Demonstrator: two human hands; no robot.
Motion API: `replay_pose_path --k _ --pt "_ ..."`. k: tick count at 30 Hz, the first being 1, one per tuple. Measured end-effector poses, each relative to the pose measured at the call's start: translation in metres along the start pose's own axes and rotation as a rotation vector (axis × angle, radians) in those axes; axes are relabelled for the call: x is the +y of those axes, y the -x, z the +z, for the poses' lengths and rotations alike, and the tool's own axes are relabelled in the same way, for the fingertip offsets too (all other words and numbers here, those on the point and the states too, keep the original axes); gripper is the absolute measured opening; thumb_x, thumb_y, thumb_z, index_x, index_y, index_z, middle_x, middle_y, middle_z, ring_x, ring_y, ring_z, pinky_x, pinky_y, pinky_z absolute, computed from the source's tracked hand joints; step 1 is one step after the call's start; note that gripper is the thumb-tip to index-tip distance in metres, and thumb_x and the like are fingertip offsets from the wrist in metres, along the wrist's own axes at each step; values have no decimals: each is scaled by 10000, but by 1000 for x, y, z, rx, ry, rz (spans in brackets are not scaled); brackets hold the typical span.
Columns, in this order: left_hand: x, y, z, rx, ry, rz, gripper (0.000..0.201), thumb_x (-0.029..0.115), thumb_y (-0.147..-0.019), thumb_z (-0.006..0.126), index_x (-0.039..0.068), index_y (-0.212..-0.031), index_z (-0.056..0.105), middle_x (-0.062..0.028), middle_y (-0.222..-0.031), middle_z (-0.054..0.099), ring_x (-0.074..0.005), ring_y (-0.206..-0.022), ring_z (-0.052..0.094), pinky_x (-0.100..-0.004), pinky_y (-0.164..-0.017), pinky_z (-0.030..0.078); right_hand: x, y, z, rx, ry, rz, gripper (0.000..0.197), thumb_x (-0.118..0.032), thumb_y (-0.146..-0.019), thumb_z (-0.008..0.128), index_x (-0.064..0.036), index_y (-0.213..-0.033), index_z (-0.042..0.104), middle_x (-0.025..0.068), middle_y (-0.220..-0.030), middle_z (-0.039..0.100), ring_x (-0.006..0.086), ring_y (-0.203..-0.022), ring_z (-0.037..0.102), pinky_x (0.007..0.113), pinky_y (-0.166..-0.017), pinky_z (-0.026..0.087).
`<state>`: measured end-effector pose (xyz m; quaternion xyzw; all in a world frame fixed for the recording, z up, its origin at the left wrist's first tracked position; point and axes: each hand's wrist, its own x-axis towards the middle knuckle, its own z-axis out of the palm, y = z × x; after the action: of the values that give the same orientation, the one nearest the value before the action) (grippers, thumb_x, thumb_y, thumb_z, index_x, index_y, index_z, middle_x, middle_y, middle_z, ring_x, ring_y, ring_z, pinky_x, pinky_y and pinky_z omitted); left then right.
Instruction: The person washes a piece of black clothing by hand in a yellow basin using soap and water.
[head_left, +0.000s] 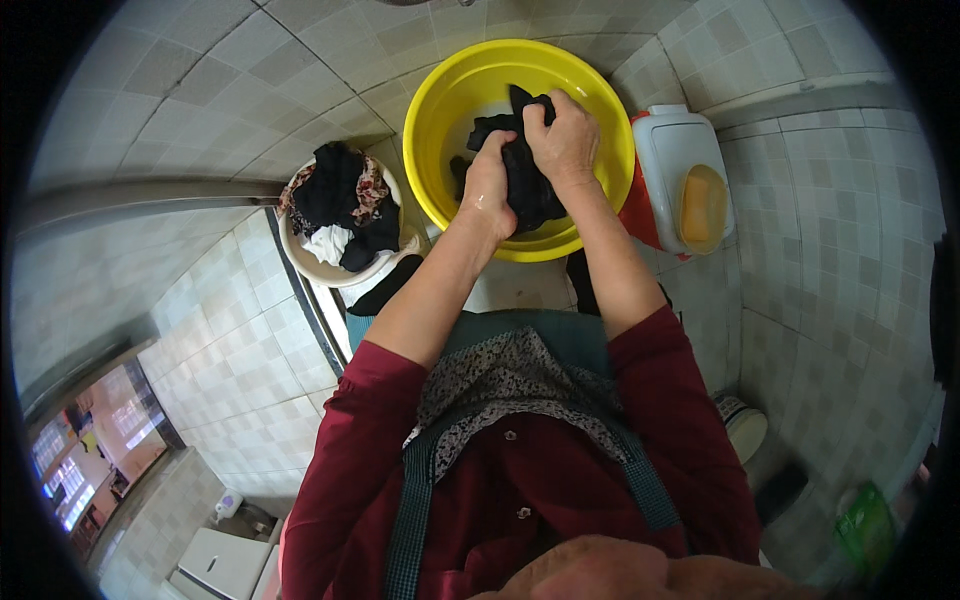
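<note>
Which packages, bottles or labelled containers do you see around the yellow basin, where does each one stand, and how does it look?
White jug: right of the yellow basin, lying on its side; boxy, white, with a yellow cap.
Green pouch: on the floor at lower right; soft green bag, print too blurred to tell.
Small white bottle: lower left, on the floor; little, pale.
No signs or screens.

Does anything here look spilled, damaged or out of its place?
Nothing stands out. Both hands, left hand and right hand, grip a black garment over the yellow basin. The white basin holds a pile of clothes, and the white container stands beside the yellow basin.
</note>
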<state>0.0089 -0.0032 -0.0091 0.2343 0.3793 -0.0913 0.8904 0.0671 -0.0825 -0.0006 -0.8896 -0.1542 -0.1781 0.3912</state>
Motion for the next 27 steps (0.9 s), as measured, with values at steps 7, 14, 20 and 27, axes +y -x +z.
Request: replay_pose_path --k 7,14,20,27 --pt "19 -13 -24 -65 57 196 284 352 -891 494 80 -907 574 -82 -825 584 -207 -758 537 -335 -746 468 -74 56 -16 -144 -246 -450 94 -143 -672 559 -72 -667 497 118 -639 499 329 -546 553 385 -502 463" --pt "14 40 5 -200 -10 -108 301 293 -781 629 77 -990 638 -76 -912 655 -241 -835 614 -368 -808 500 30 -10 3 -194 -320 404 405 -289 -831 515 -33 -1139 573 219 -1005 637 318 -955 621 434 -829 461" --pt "48 47 -6 -634 269 -38 370 205 -795 568 29 -1117 610 -118 -1074 651 -275 -992 618 -400 -948 466 33 -2 -5 -685 -1031 913 481 -292 -930 528 -10 -1318 487 117 -1244 577 215 -1154 544 315 -995 415" --pt "59 46 -17 -715 299 -5 405 214 -797 540 26 -1151 603 -137 -1120 638 -306 -1044 598 -408 -971 447 5 18 1 -762 -1115 688 448 -246 -940 533 18 -1299 491 108 -1234 579 189 -1070 570 299 -978 436"
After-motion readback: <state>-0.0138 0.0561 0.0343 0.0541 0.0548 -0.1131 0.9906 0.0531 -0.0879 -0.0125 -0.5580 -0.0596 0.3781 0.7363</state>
